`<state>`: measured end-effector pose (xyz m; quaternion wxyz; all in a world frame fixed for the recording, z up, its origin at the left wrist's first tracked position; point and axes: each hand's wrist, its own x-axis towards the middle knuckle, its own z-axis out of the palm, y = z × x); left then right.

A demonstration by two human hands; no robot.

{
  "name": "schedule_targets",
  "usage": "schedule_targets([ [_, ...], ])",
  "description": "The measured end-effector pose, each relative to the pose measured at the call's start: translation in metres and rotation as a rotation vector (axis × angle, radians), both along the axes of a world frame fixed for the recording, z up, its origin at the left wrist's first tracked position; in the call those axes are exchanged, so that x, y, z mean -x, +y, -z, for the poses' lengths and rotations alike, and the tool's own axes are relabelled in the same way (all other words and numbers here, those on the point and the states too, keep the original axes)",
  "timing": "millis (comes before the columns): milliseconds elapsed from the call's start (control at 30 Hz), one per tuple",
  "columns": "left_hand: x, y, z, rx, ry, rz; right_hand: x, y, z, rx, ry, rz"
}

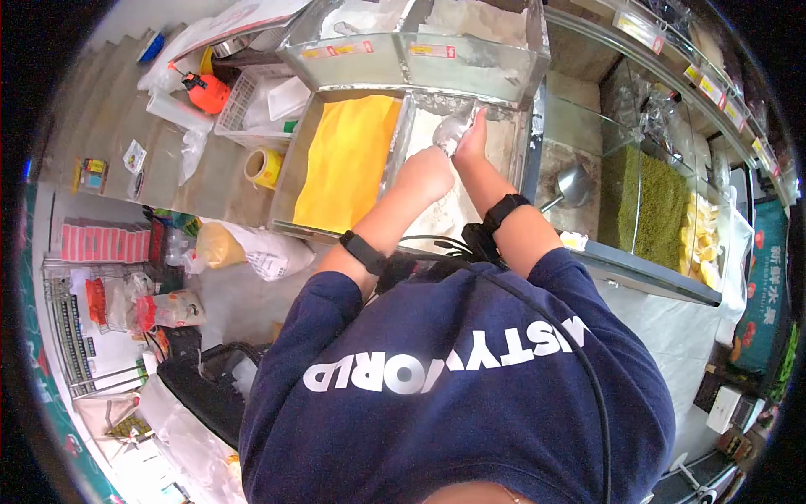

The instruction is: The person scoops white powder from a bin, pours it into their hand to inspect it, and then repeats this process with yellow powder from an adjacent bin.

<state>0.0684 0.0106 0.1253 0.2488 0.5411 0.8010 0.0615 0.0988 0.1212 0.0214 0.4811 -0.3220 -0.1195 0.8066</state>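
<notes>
Powder is white; held item, silvery grey. Shirt navy, white-lettered. Beans by counter's right edge show olive green.

We are handling a silvery scoop that is gleaming like metal, and the white powder below it is looking matt and fine. We are seeing a second scoop shining smoothly, metal-like; clear panels glinting like glass; green beans looking rough and grainy; an orange bottle showing glossy plastic. We are wearing a matt cloth shirt.
</notes>
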Motion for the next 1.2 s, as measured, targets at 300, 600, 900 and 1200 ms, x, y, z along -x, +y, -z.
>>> schedule_targets([
  [300,-0.031,0.016,0.002,-0.002,0.088,-0.201,-0.006,0.012,0.023,0.043,0.154,0.052],
  [600,-0.024,0.025,0.013,0.055,0.162,-0.084,-0.017,0.009,0.027,0.137,0.246,0.136],
  [900,-0.019,0.027,0.0,0.111,0.169,-0.108,-0.015,0.01,0.046,0.185,0.509,0.06],
  [1200,0.013,0.028,0.003,-0.032,0.096,-0.103,-0.02,0.02,0.093,0.142,0.668,0.028],
])
